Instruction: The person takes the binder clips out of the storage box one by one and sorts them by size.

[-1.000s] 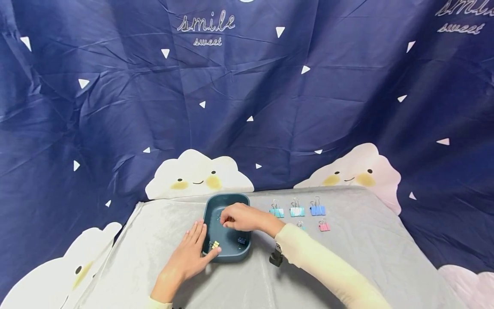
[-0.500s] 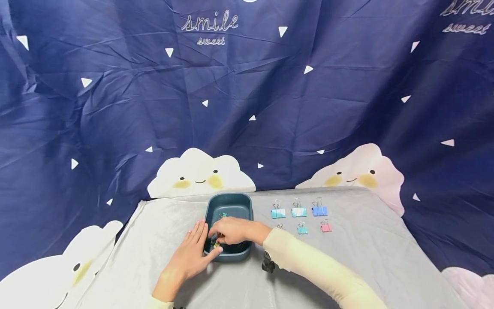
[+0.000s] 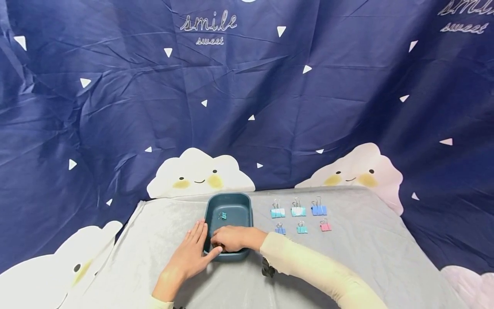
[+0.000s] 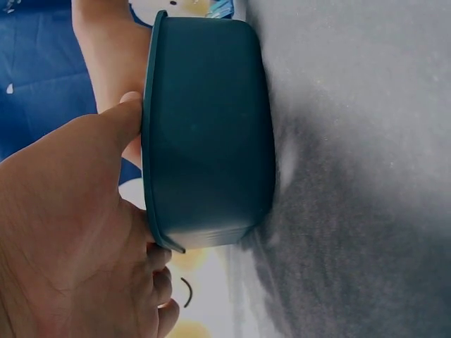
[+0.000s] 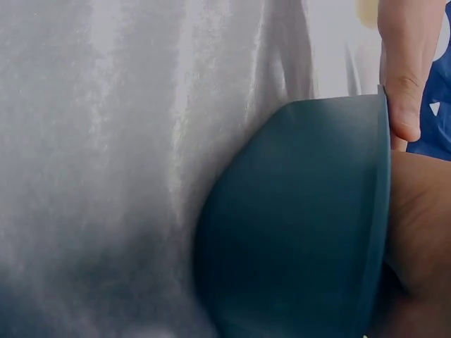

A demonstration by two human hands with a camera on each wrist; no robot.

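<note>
In the head view, a dark teal box (image 3: 209, 214) stands on the grey cloth. My left hand (image 3: 188, 251) rests on its left rim with fingers straight, and the thumb lies over the near rim. My right hand (image 3: 231, 238) reaches down into the box's near part. Its fingertips and whatever lies beneath them are hidden, so any hold cannot be seen. Toward the back inside the box lies a small teal binder clip (image 3: 223, 216). In the left wrist view, the left thumb (image 4: 127, 116) touches the rim. The right wrist view shows mostly the box's outer wall (image 5: 303, 218).
Right of the box, binder clips stand in two rows. Behind are two turquoise-and-white ones (image 3: 278, 213) and a larger blue one (image 3: 319, 210). In front are a small blue clip (image 3: 280, 231), a teal clip (image 3: 302, 229) and a pink clip (image 3: 326, 226). A patterned curtain (image 3: 247, 94) hangs behind.
My right hand has moved from the middle of the box to its near part, uncovering the teal clip inside and the small blue clip on the cloth. The left hand stays put.
</note>
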